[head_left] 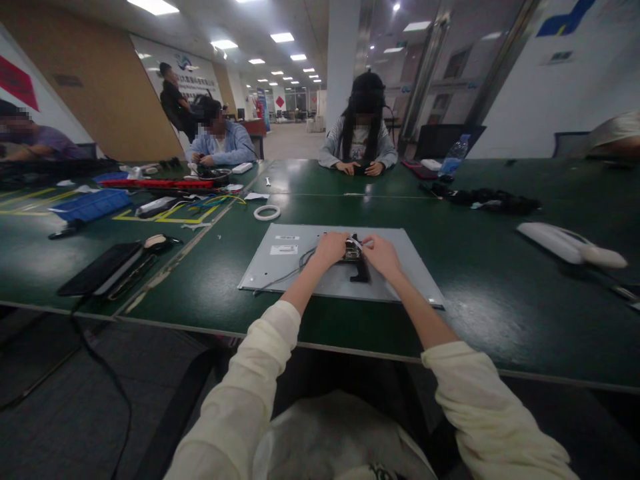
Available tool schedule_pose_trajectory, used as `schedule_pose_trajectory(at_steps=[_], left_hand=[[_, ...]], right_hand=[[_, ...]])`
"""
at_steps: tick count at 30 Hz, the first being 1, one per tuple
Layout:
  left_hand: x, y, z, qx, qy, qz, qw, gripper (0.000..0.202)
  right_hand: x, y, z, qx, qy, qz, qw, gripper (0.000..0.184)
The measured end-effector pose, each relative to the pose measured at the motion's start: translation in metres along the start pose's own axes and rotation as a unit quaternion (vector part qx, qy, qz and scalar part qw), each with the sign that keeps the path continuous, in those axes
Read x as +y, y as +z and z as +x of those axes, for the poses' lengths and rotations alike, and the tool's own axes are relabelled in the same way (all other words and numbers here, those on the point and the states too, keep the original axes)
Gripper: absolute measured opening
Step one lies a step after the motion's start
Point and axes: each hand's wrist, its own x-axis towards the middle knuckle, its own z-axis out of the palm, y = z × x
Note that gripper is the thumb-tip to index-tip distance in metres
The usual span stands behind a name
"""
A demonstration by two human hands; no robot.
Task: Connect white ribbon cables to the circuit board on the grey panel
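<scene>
A flat grey metal panel [400, 267] with white labels lies on the green table in front of me. On its middle sits a small circuit board [353, 253] in a black bracket [361, 272]. My left hand [330, 248] is closed at the board's left side; its fingertips are partly hidden, at one end of a thin white strip [355, 243]. From the right, my right hand [381, 255] pinches the strip's other end just above the board. Grey cables [290, 275] run leftward from under my left hand across the panel.
Beyond the panel is a white tape roll [267, 213]. To the left are a black case [103, 267], a blue bin [93, 205] and loose cables. A white device [570, 245] lies at right, with a water bottle [454, 157] farther back. Other people sit across the table.
</scene>
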Motion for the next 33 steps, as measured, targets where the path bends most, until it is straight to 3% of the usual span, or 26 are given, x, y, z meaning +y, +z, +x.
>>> schedule_pose_trajectory(at_steps=[7,15,21,29,33], left_hand=[[0.002,-0.003,-0.001,-0.003,0.003,0.021,1.0,0.036],[0.002,-0.005,-0.003,-0.005,0.012,0.016,1.0,0.036],[0.003,-0.005,-0.002,-0.013,0.0,0.011,1.0,0.036],[0.002,-0.001,-0.002,-0.001,0.002,0.015,1.0,0.036],[0.003,-0.004,-0.005,0.037,0.003,-0.011,0.999,0.036]], right_hand=[[-0.011,-0.001,-0.012,-0.023,-0.014,-0.149,0.988,0.033],[-0.016,0.002,-0.018,-0.036,-0.03,-0.234,0.971,0.032],[-0.016,-0.007,-0.023,-0.052,0.013,-0.257,0.965,0.031],[-0.01,-0.018,-0.023,-0.069,0.018,-0.241,0.968,0.03],[-0.007,-0.023,-0.019,-0.07,0.014,-0.217,0.974,0.034]])
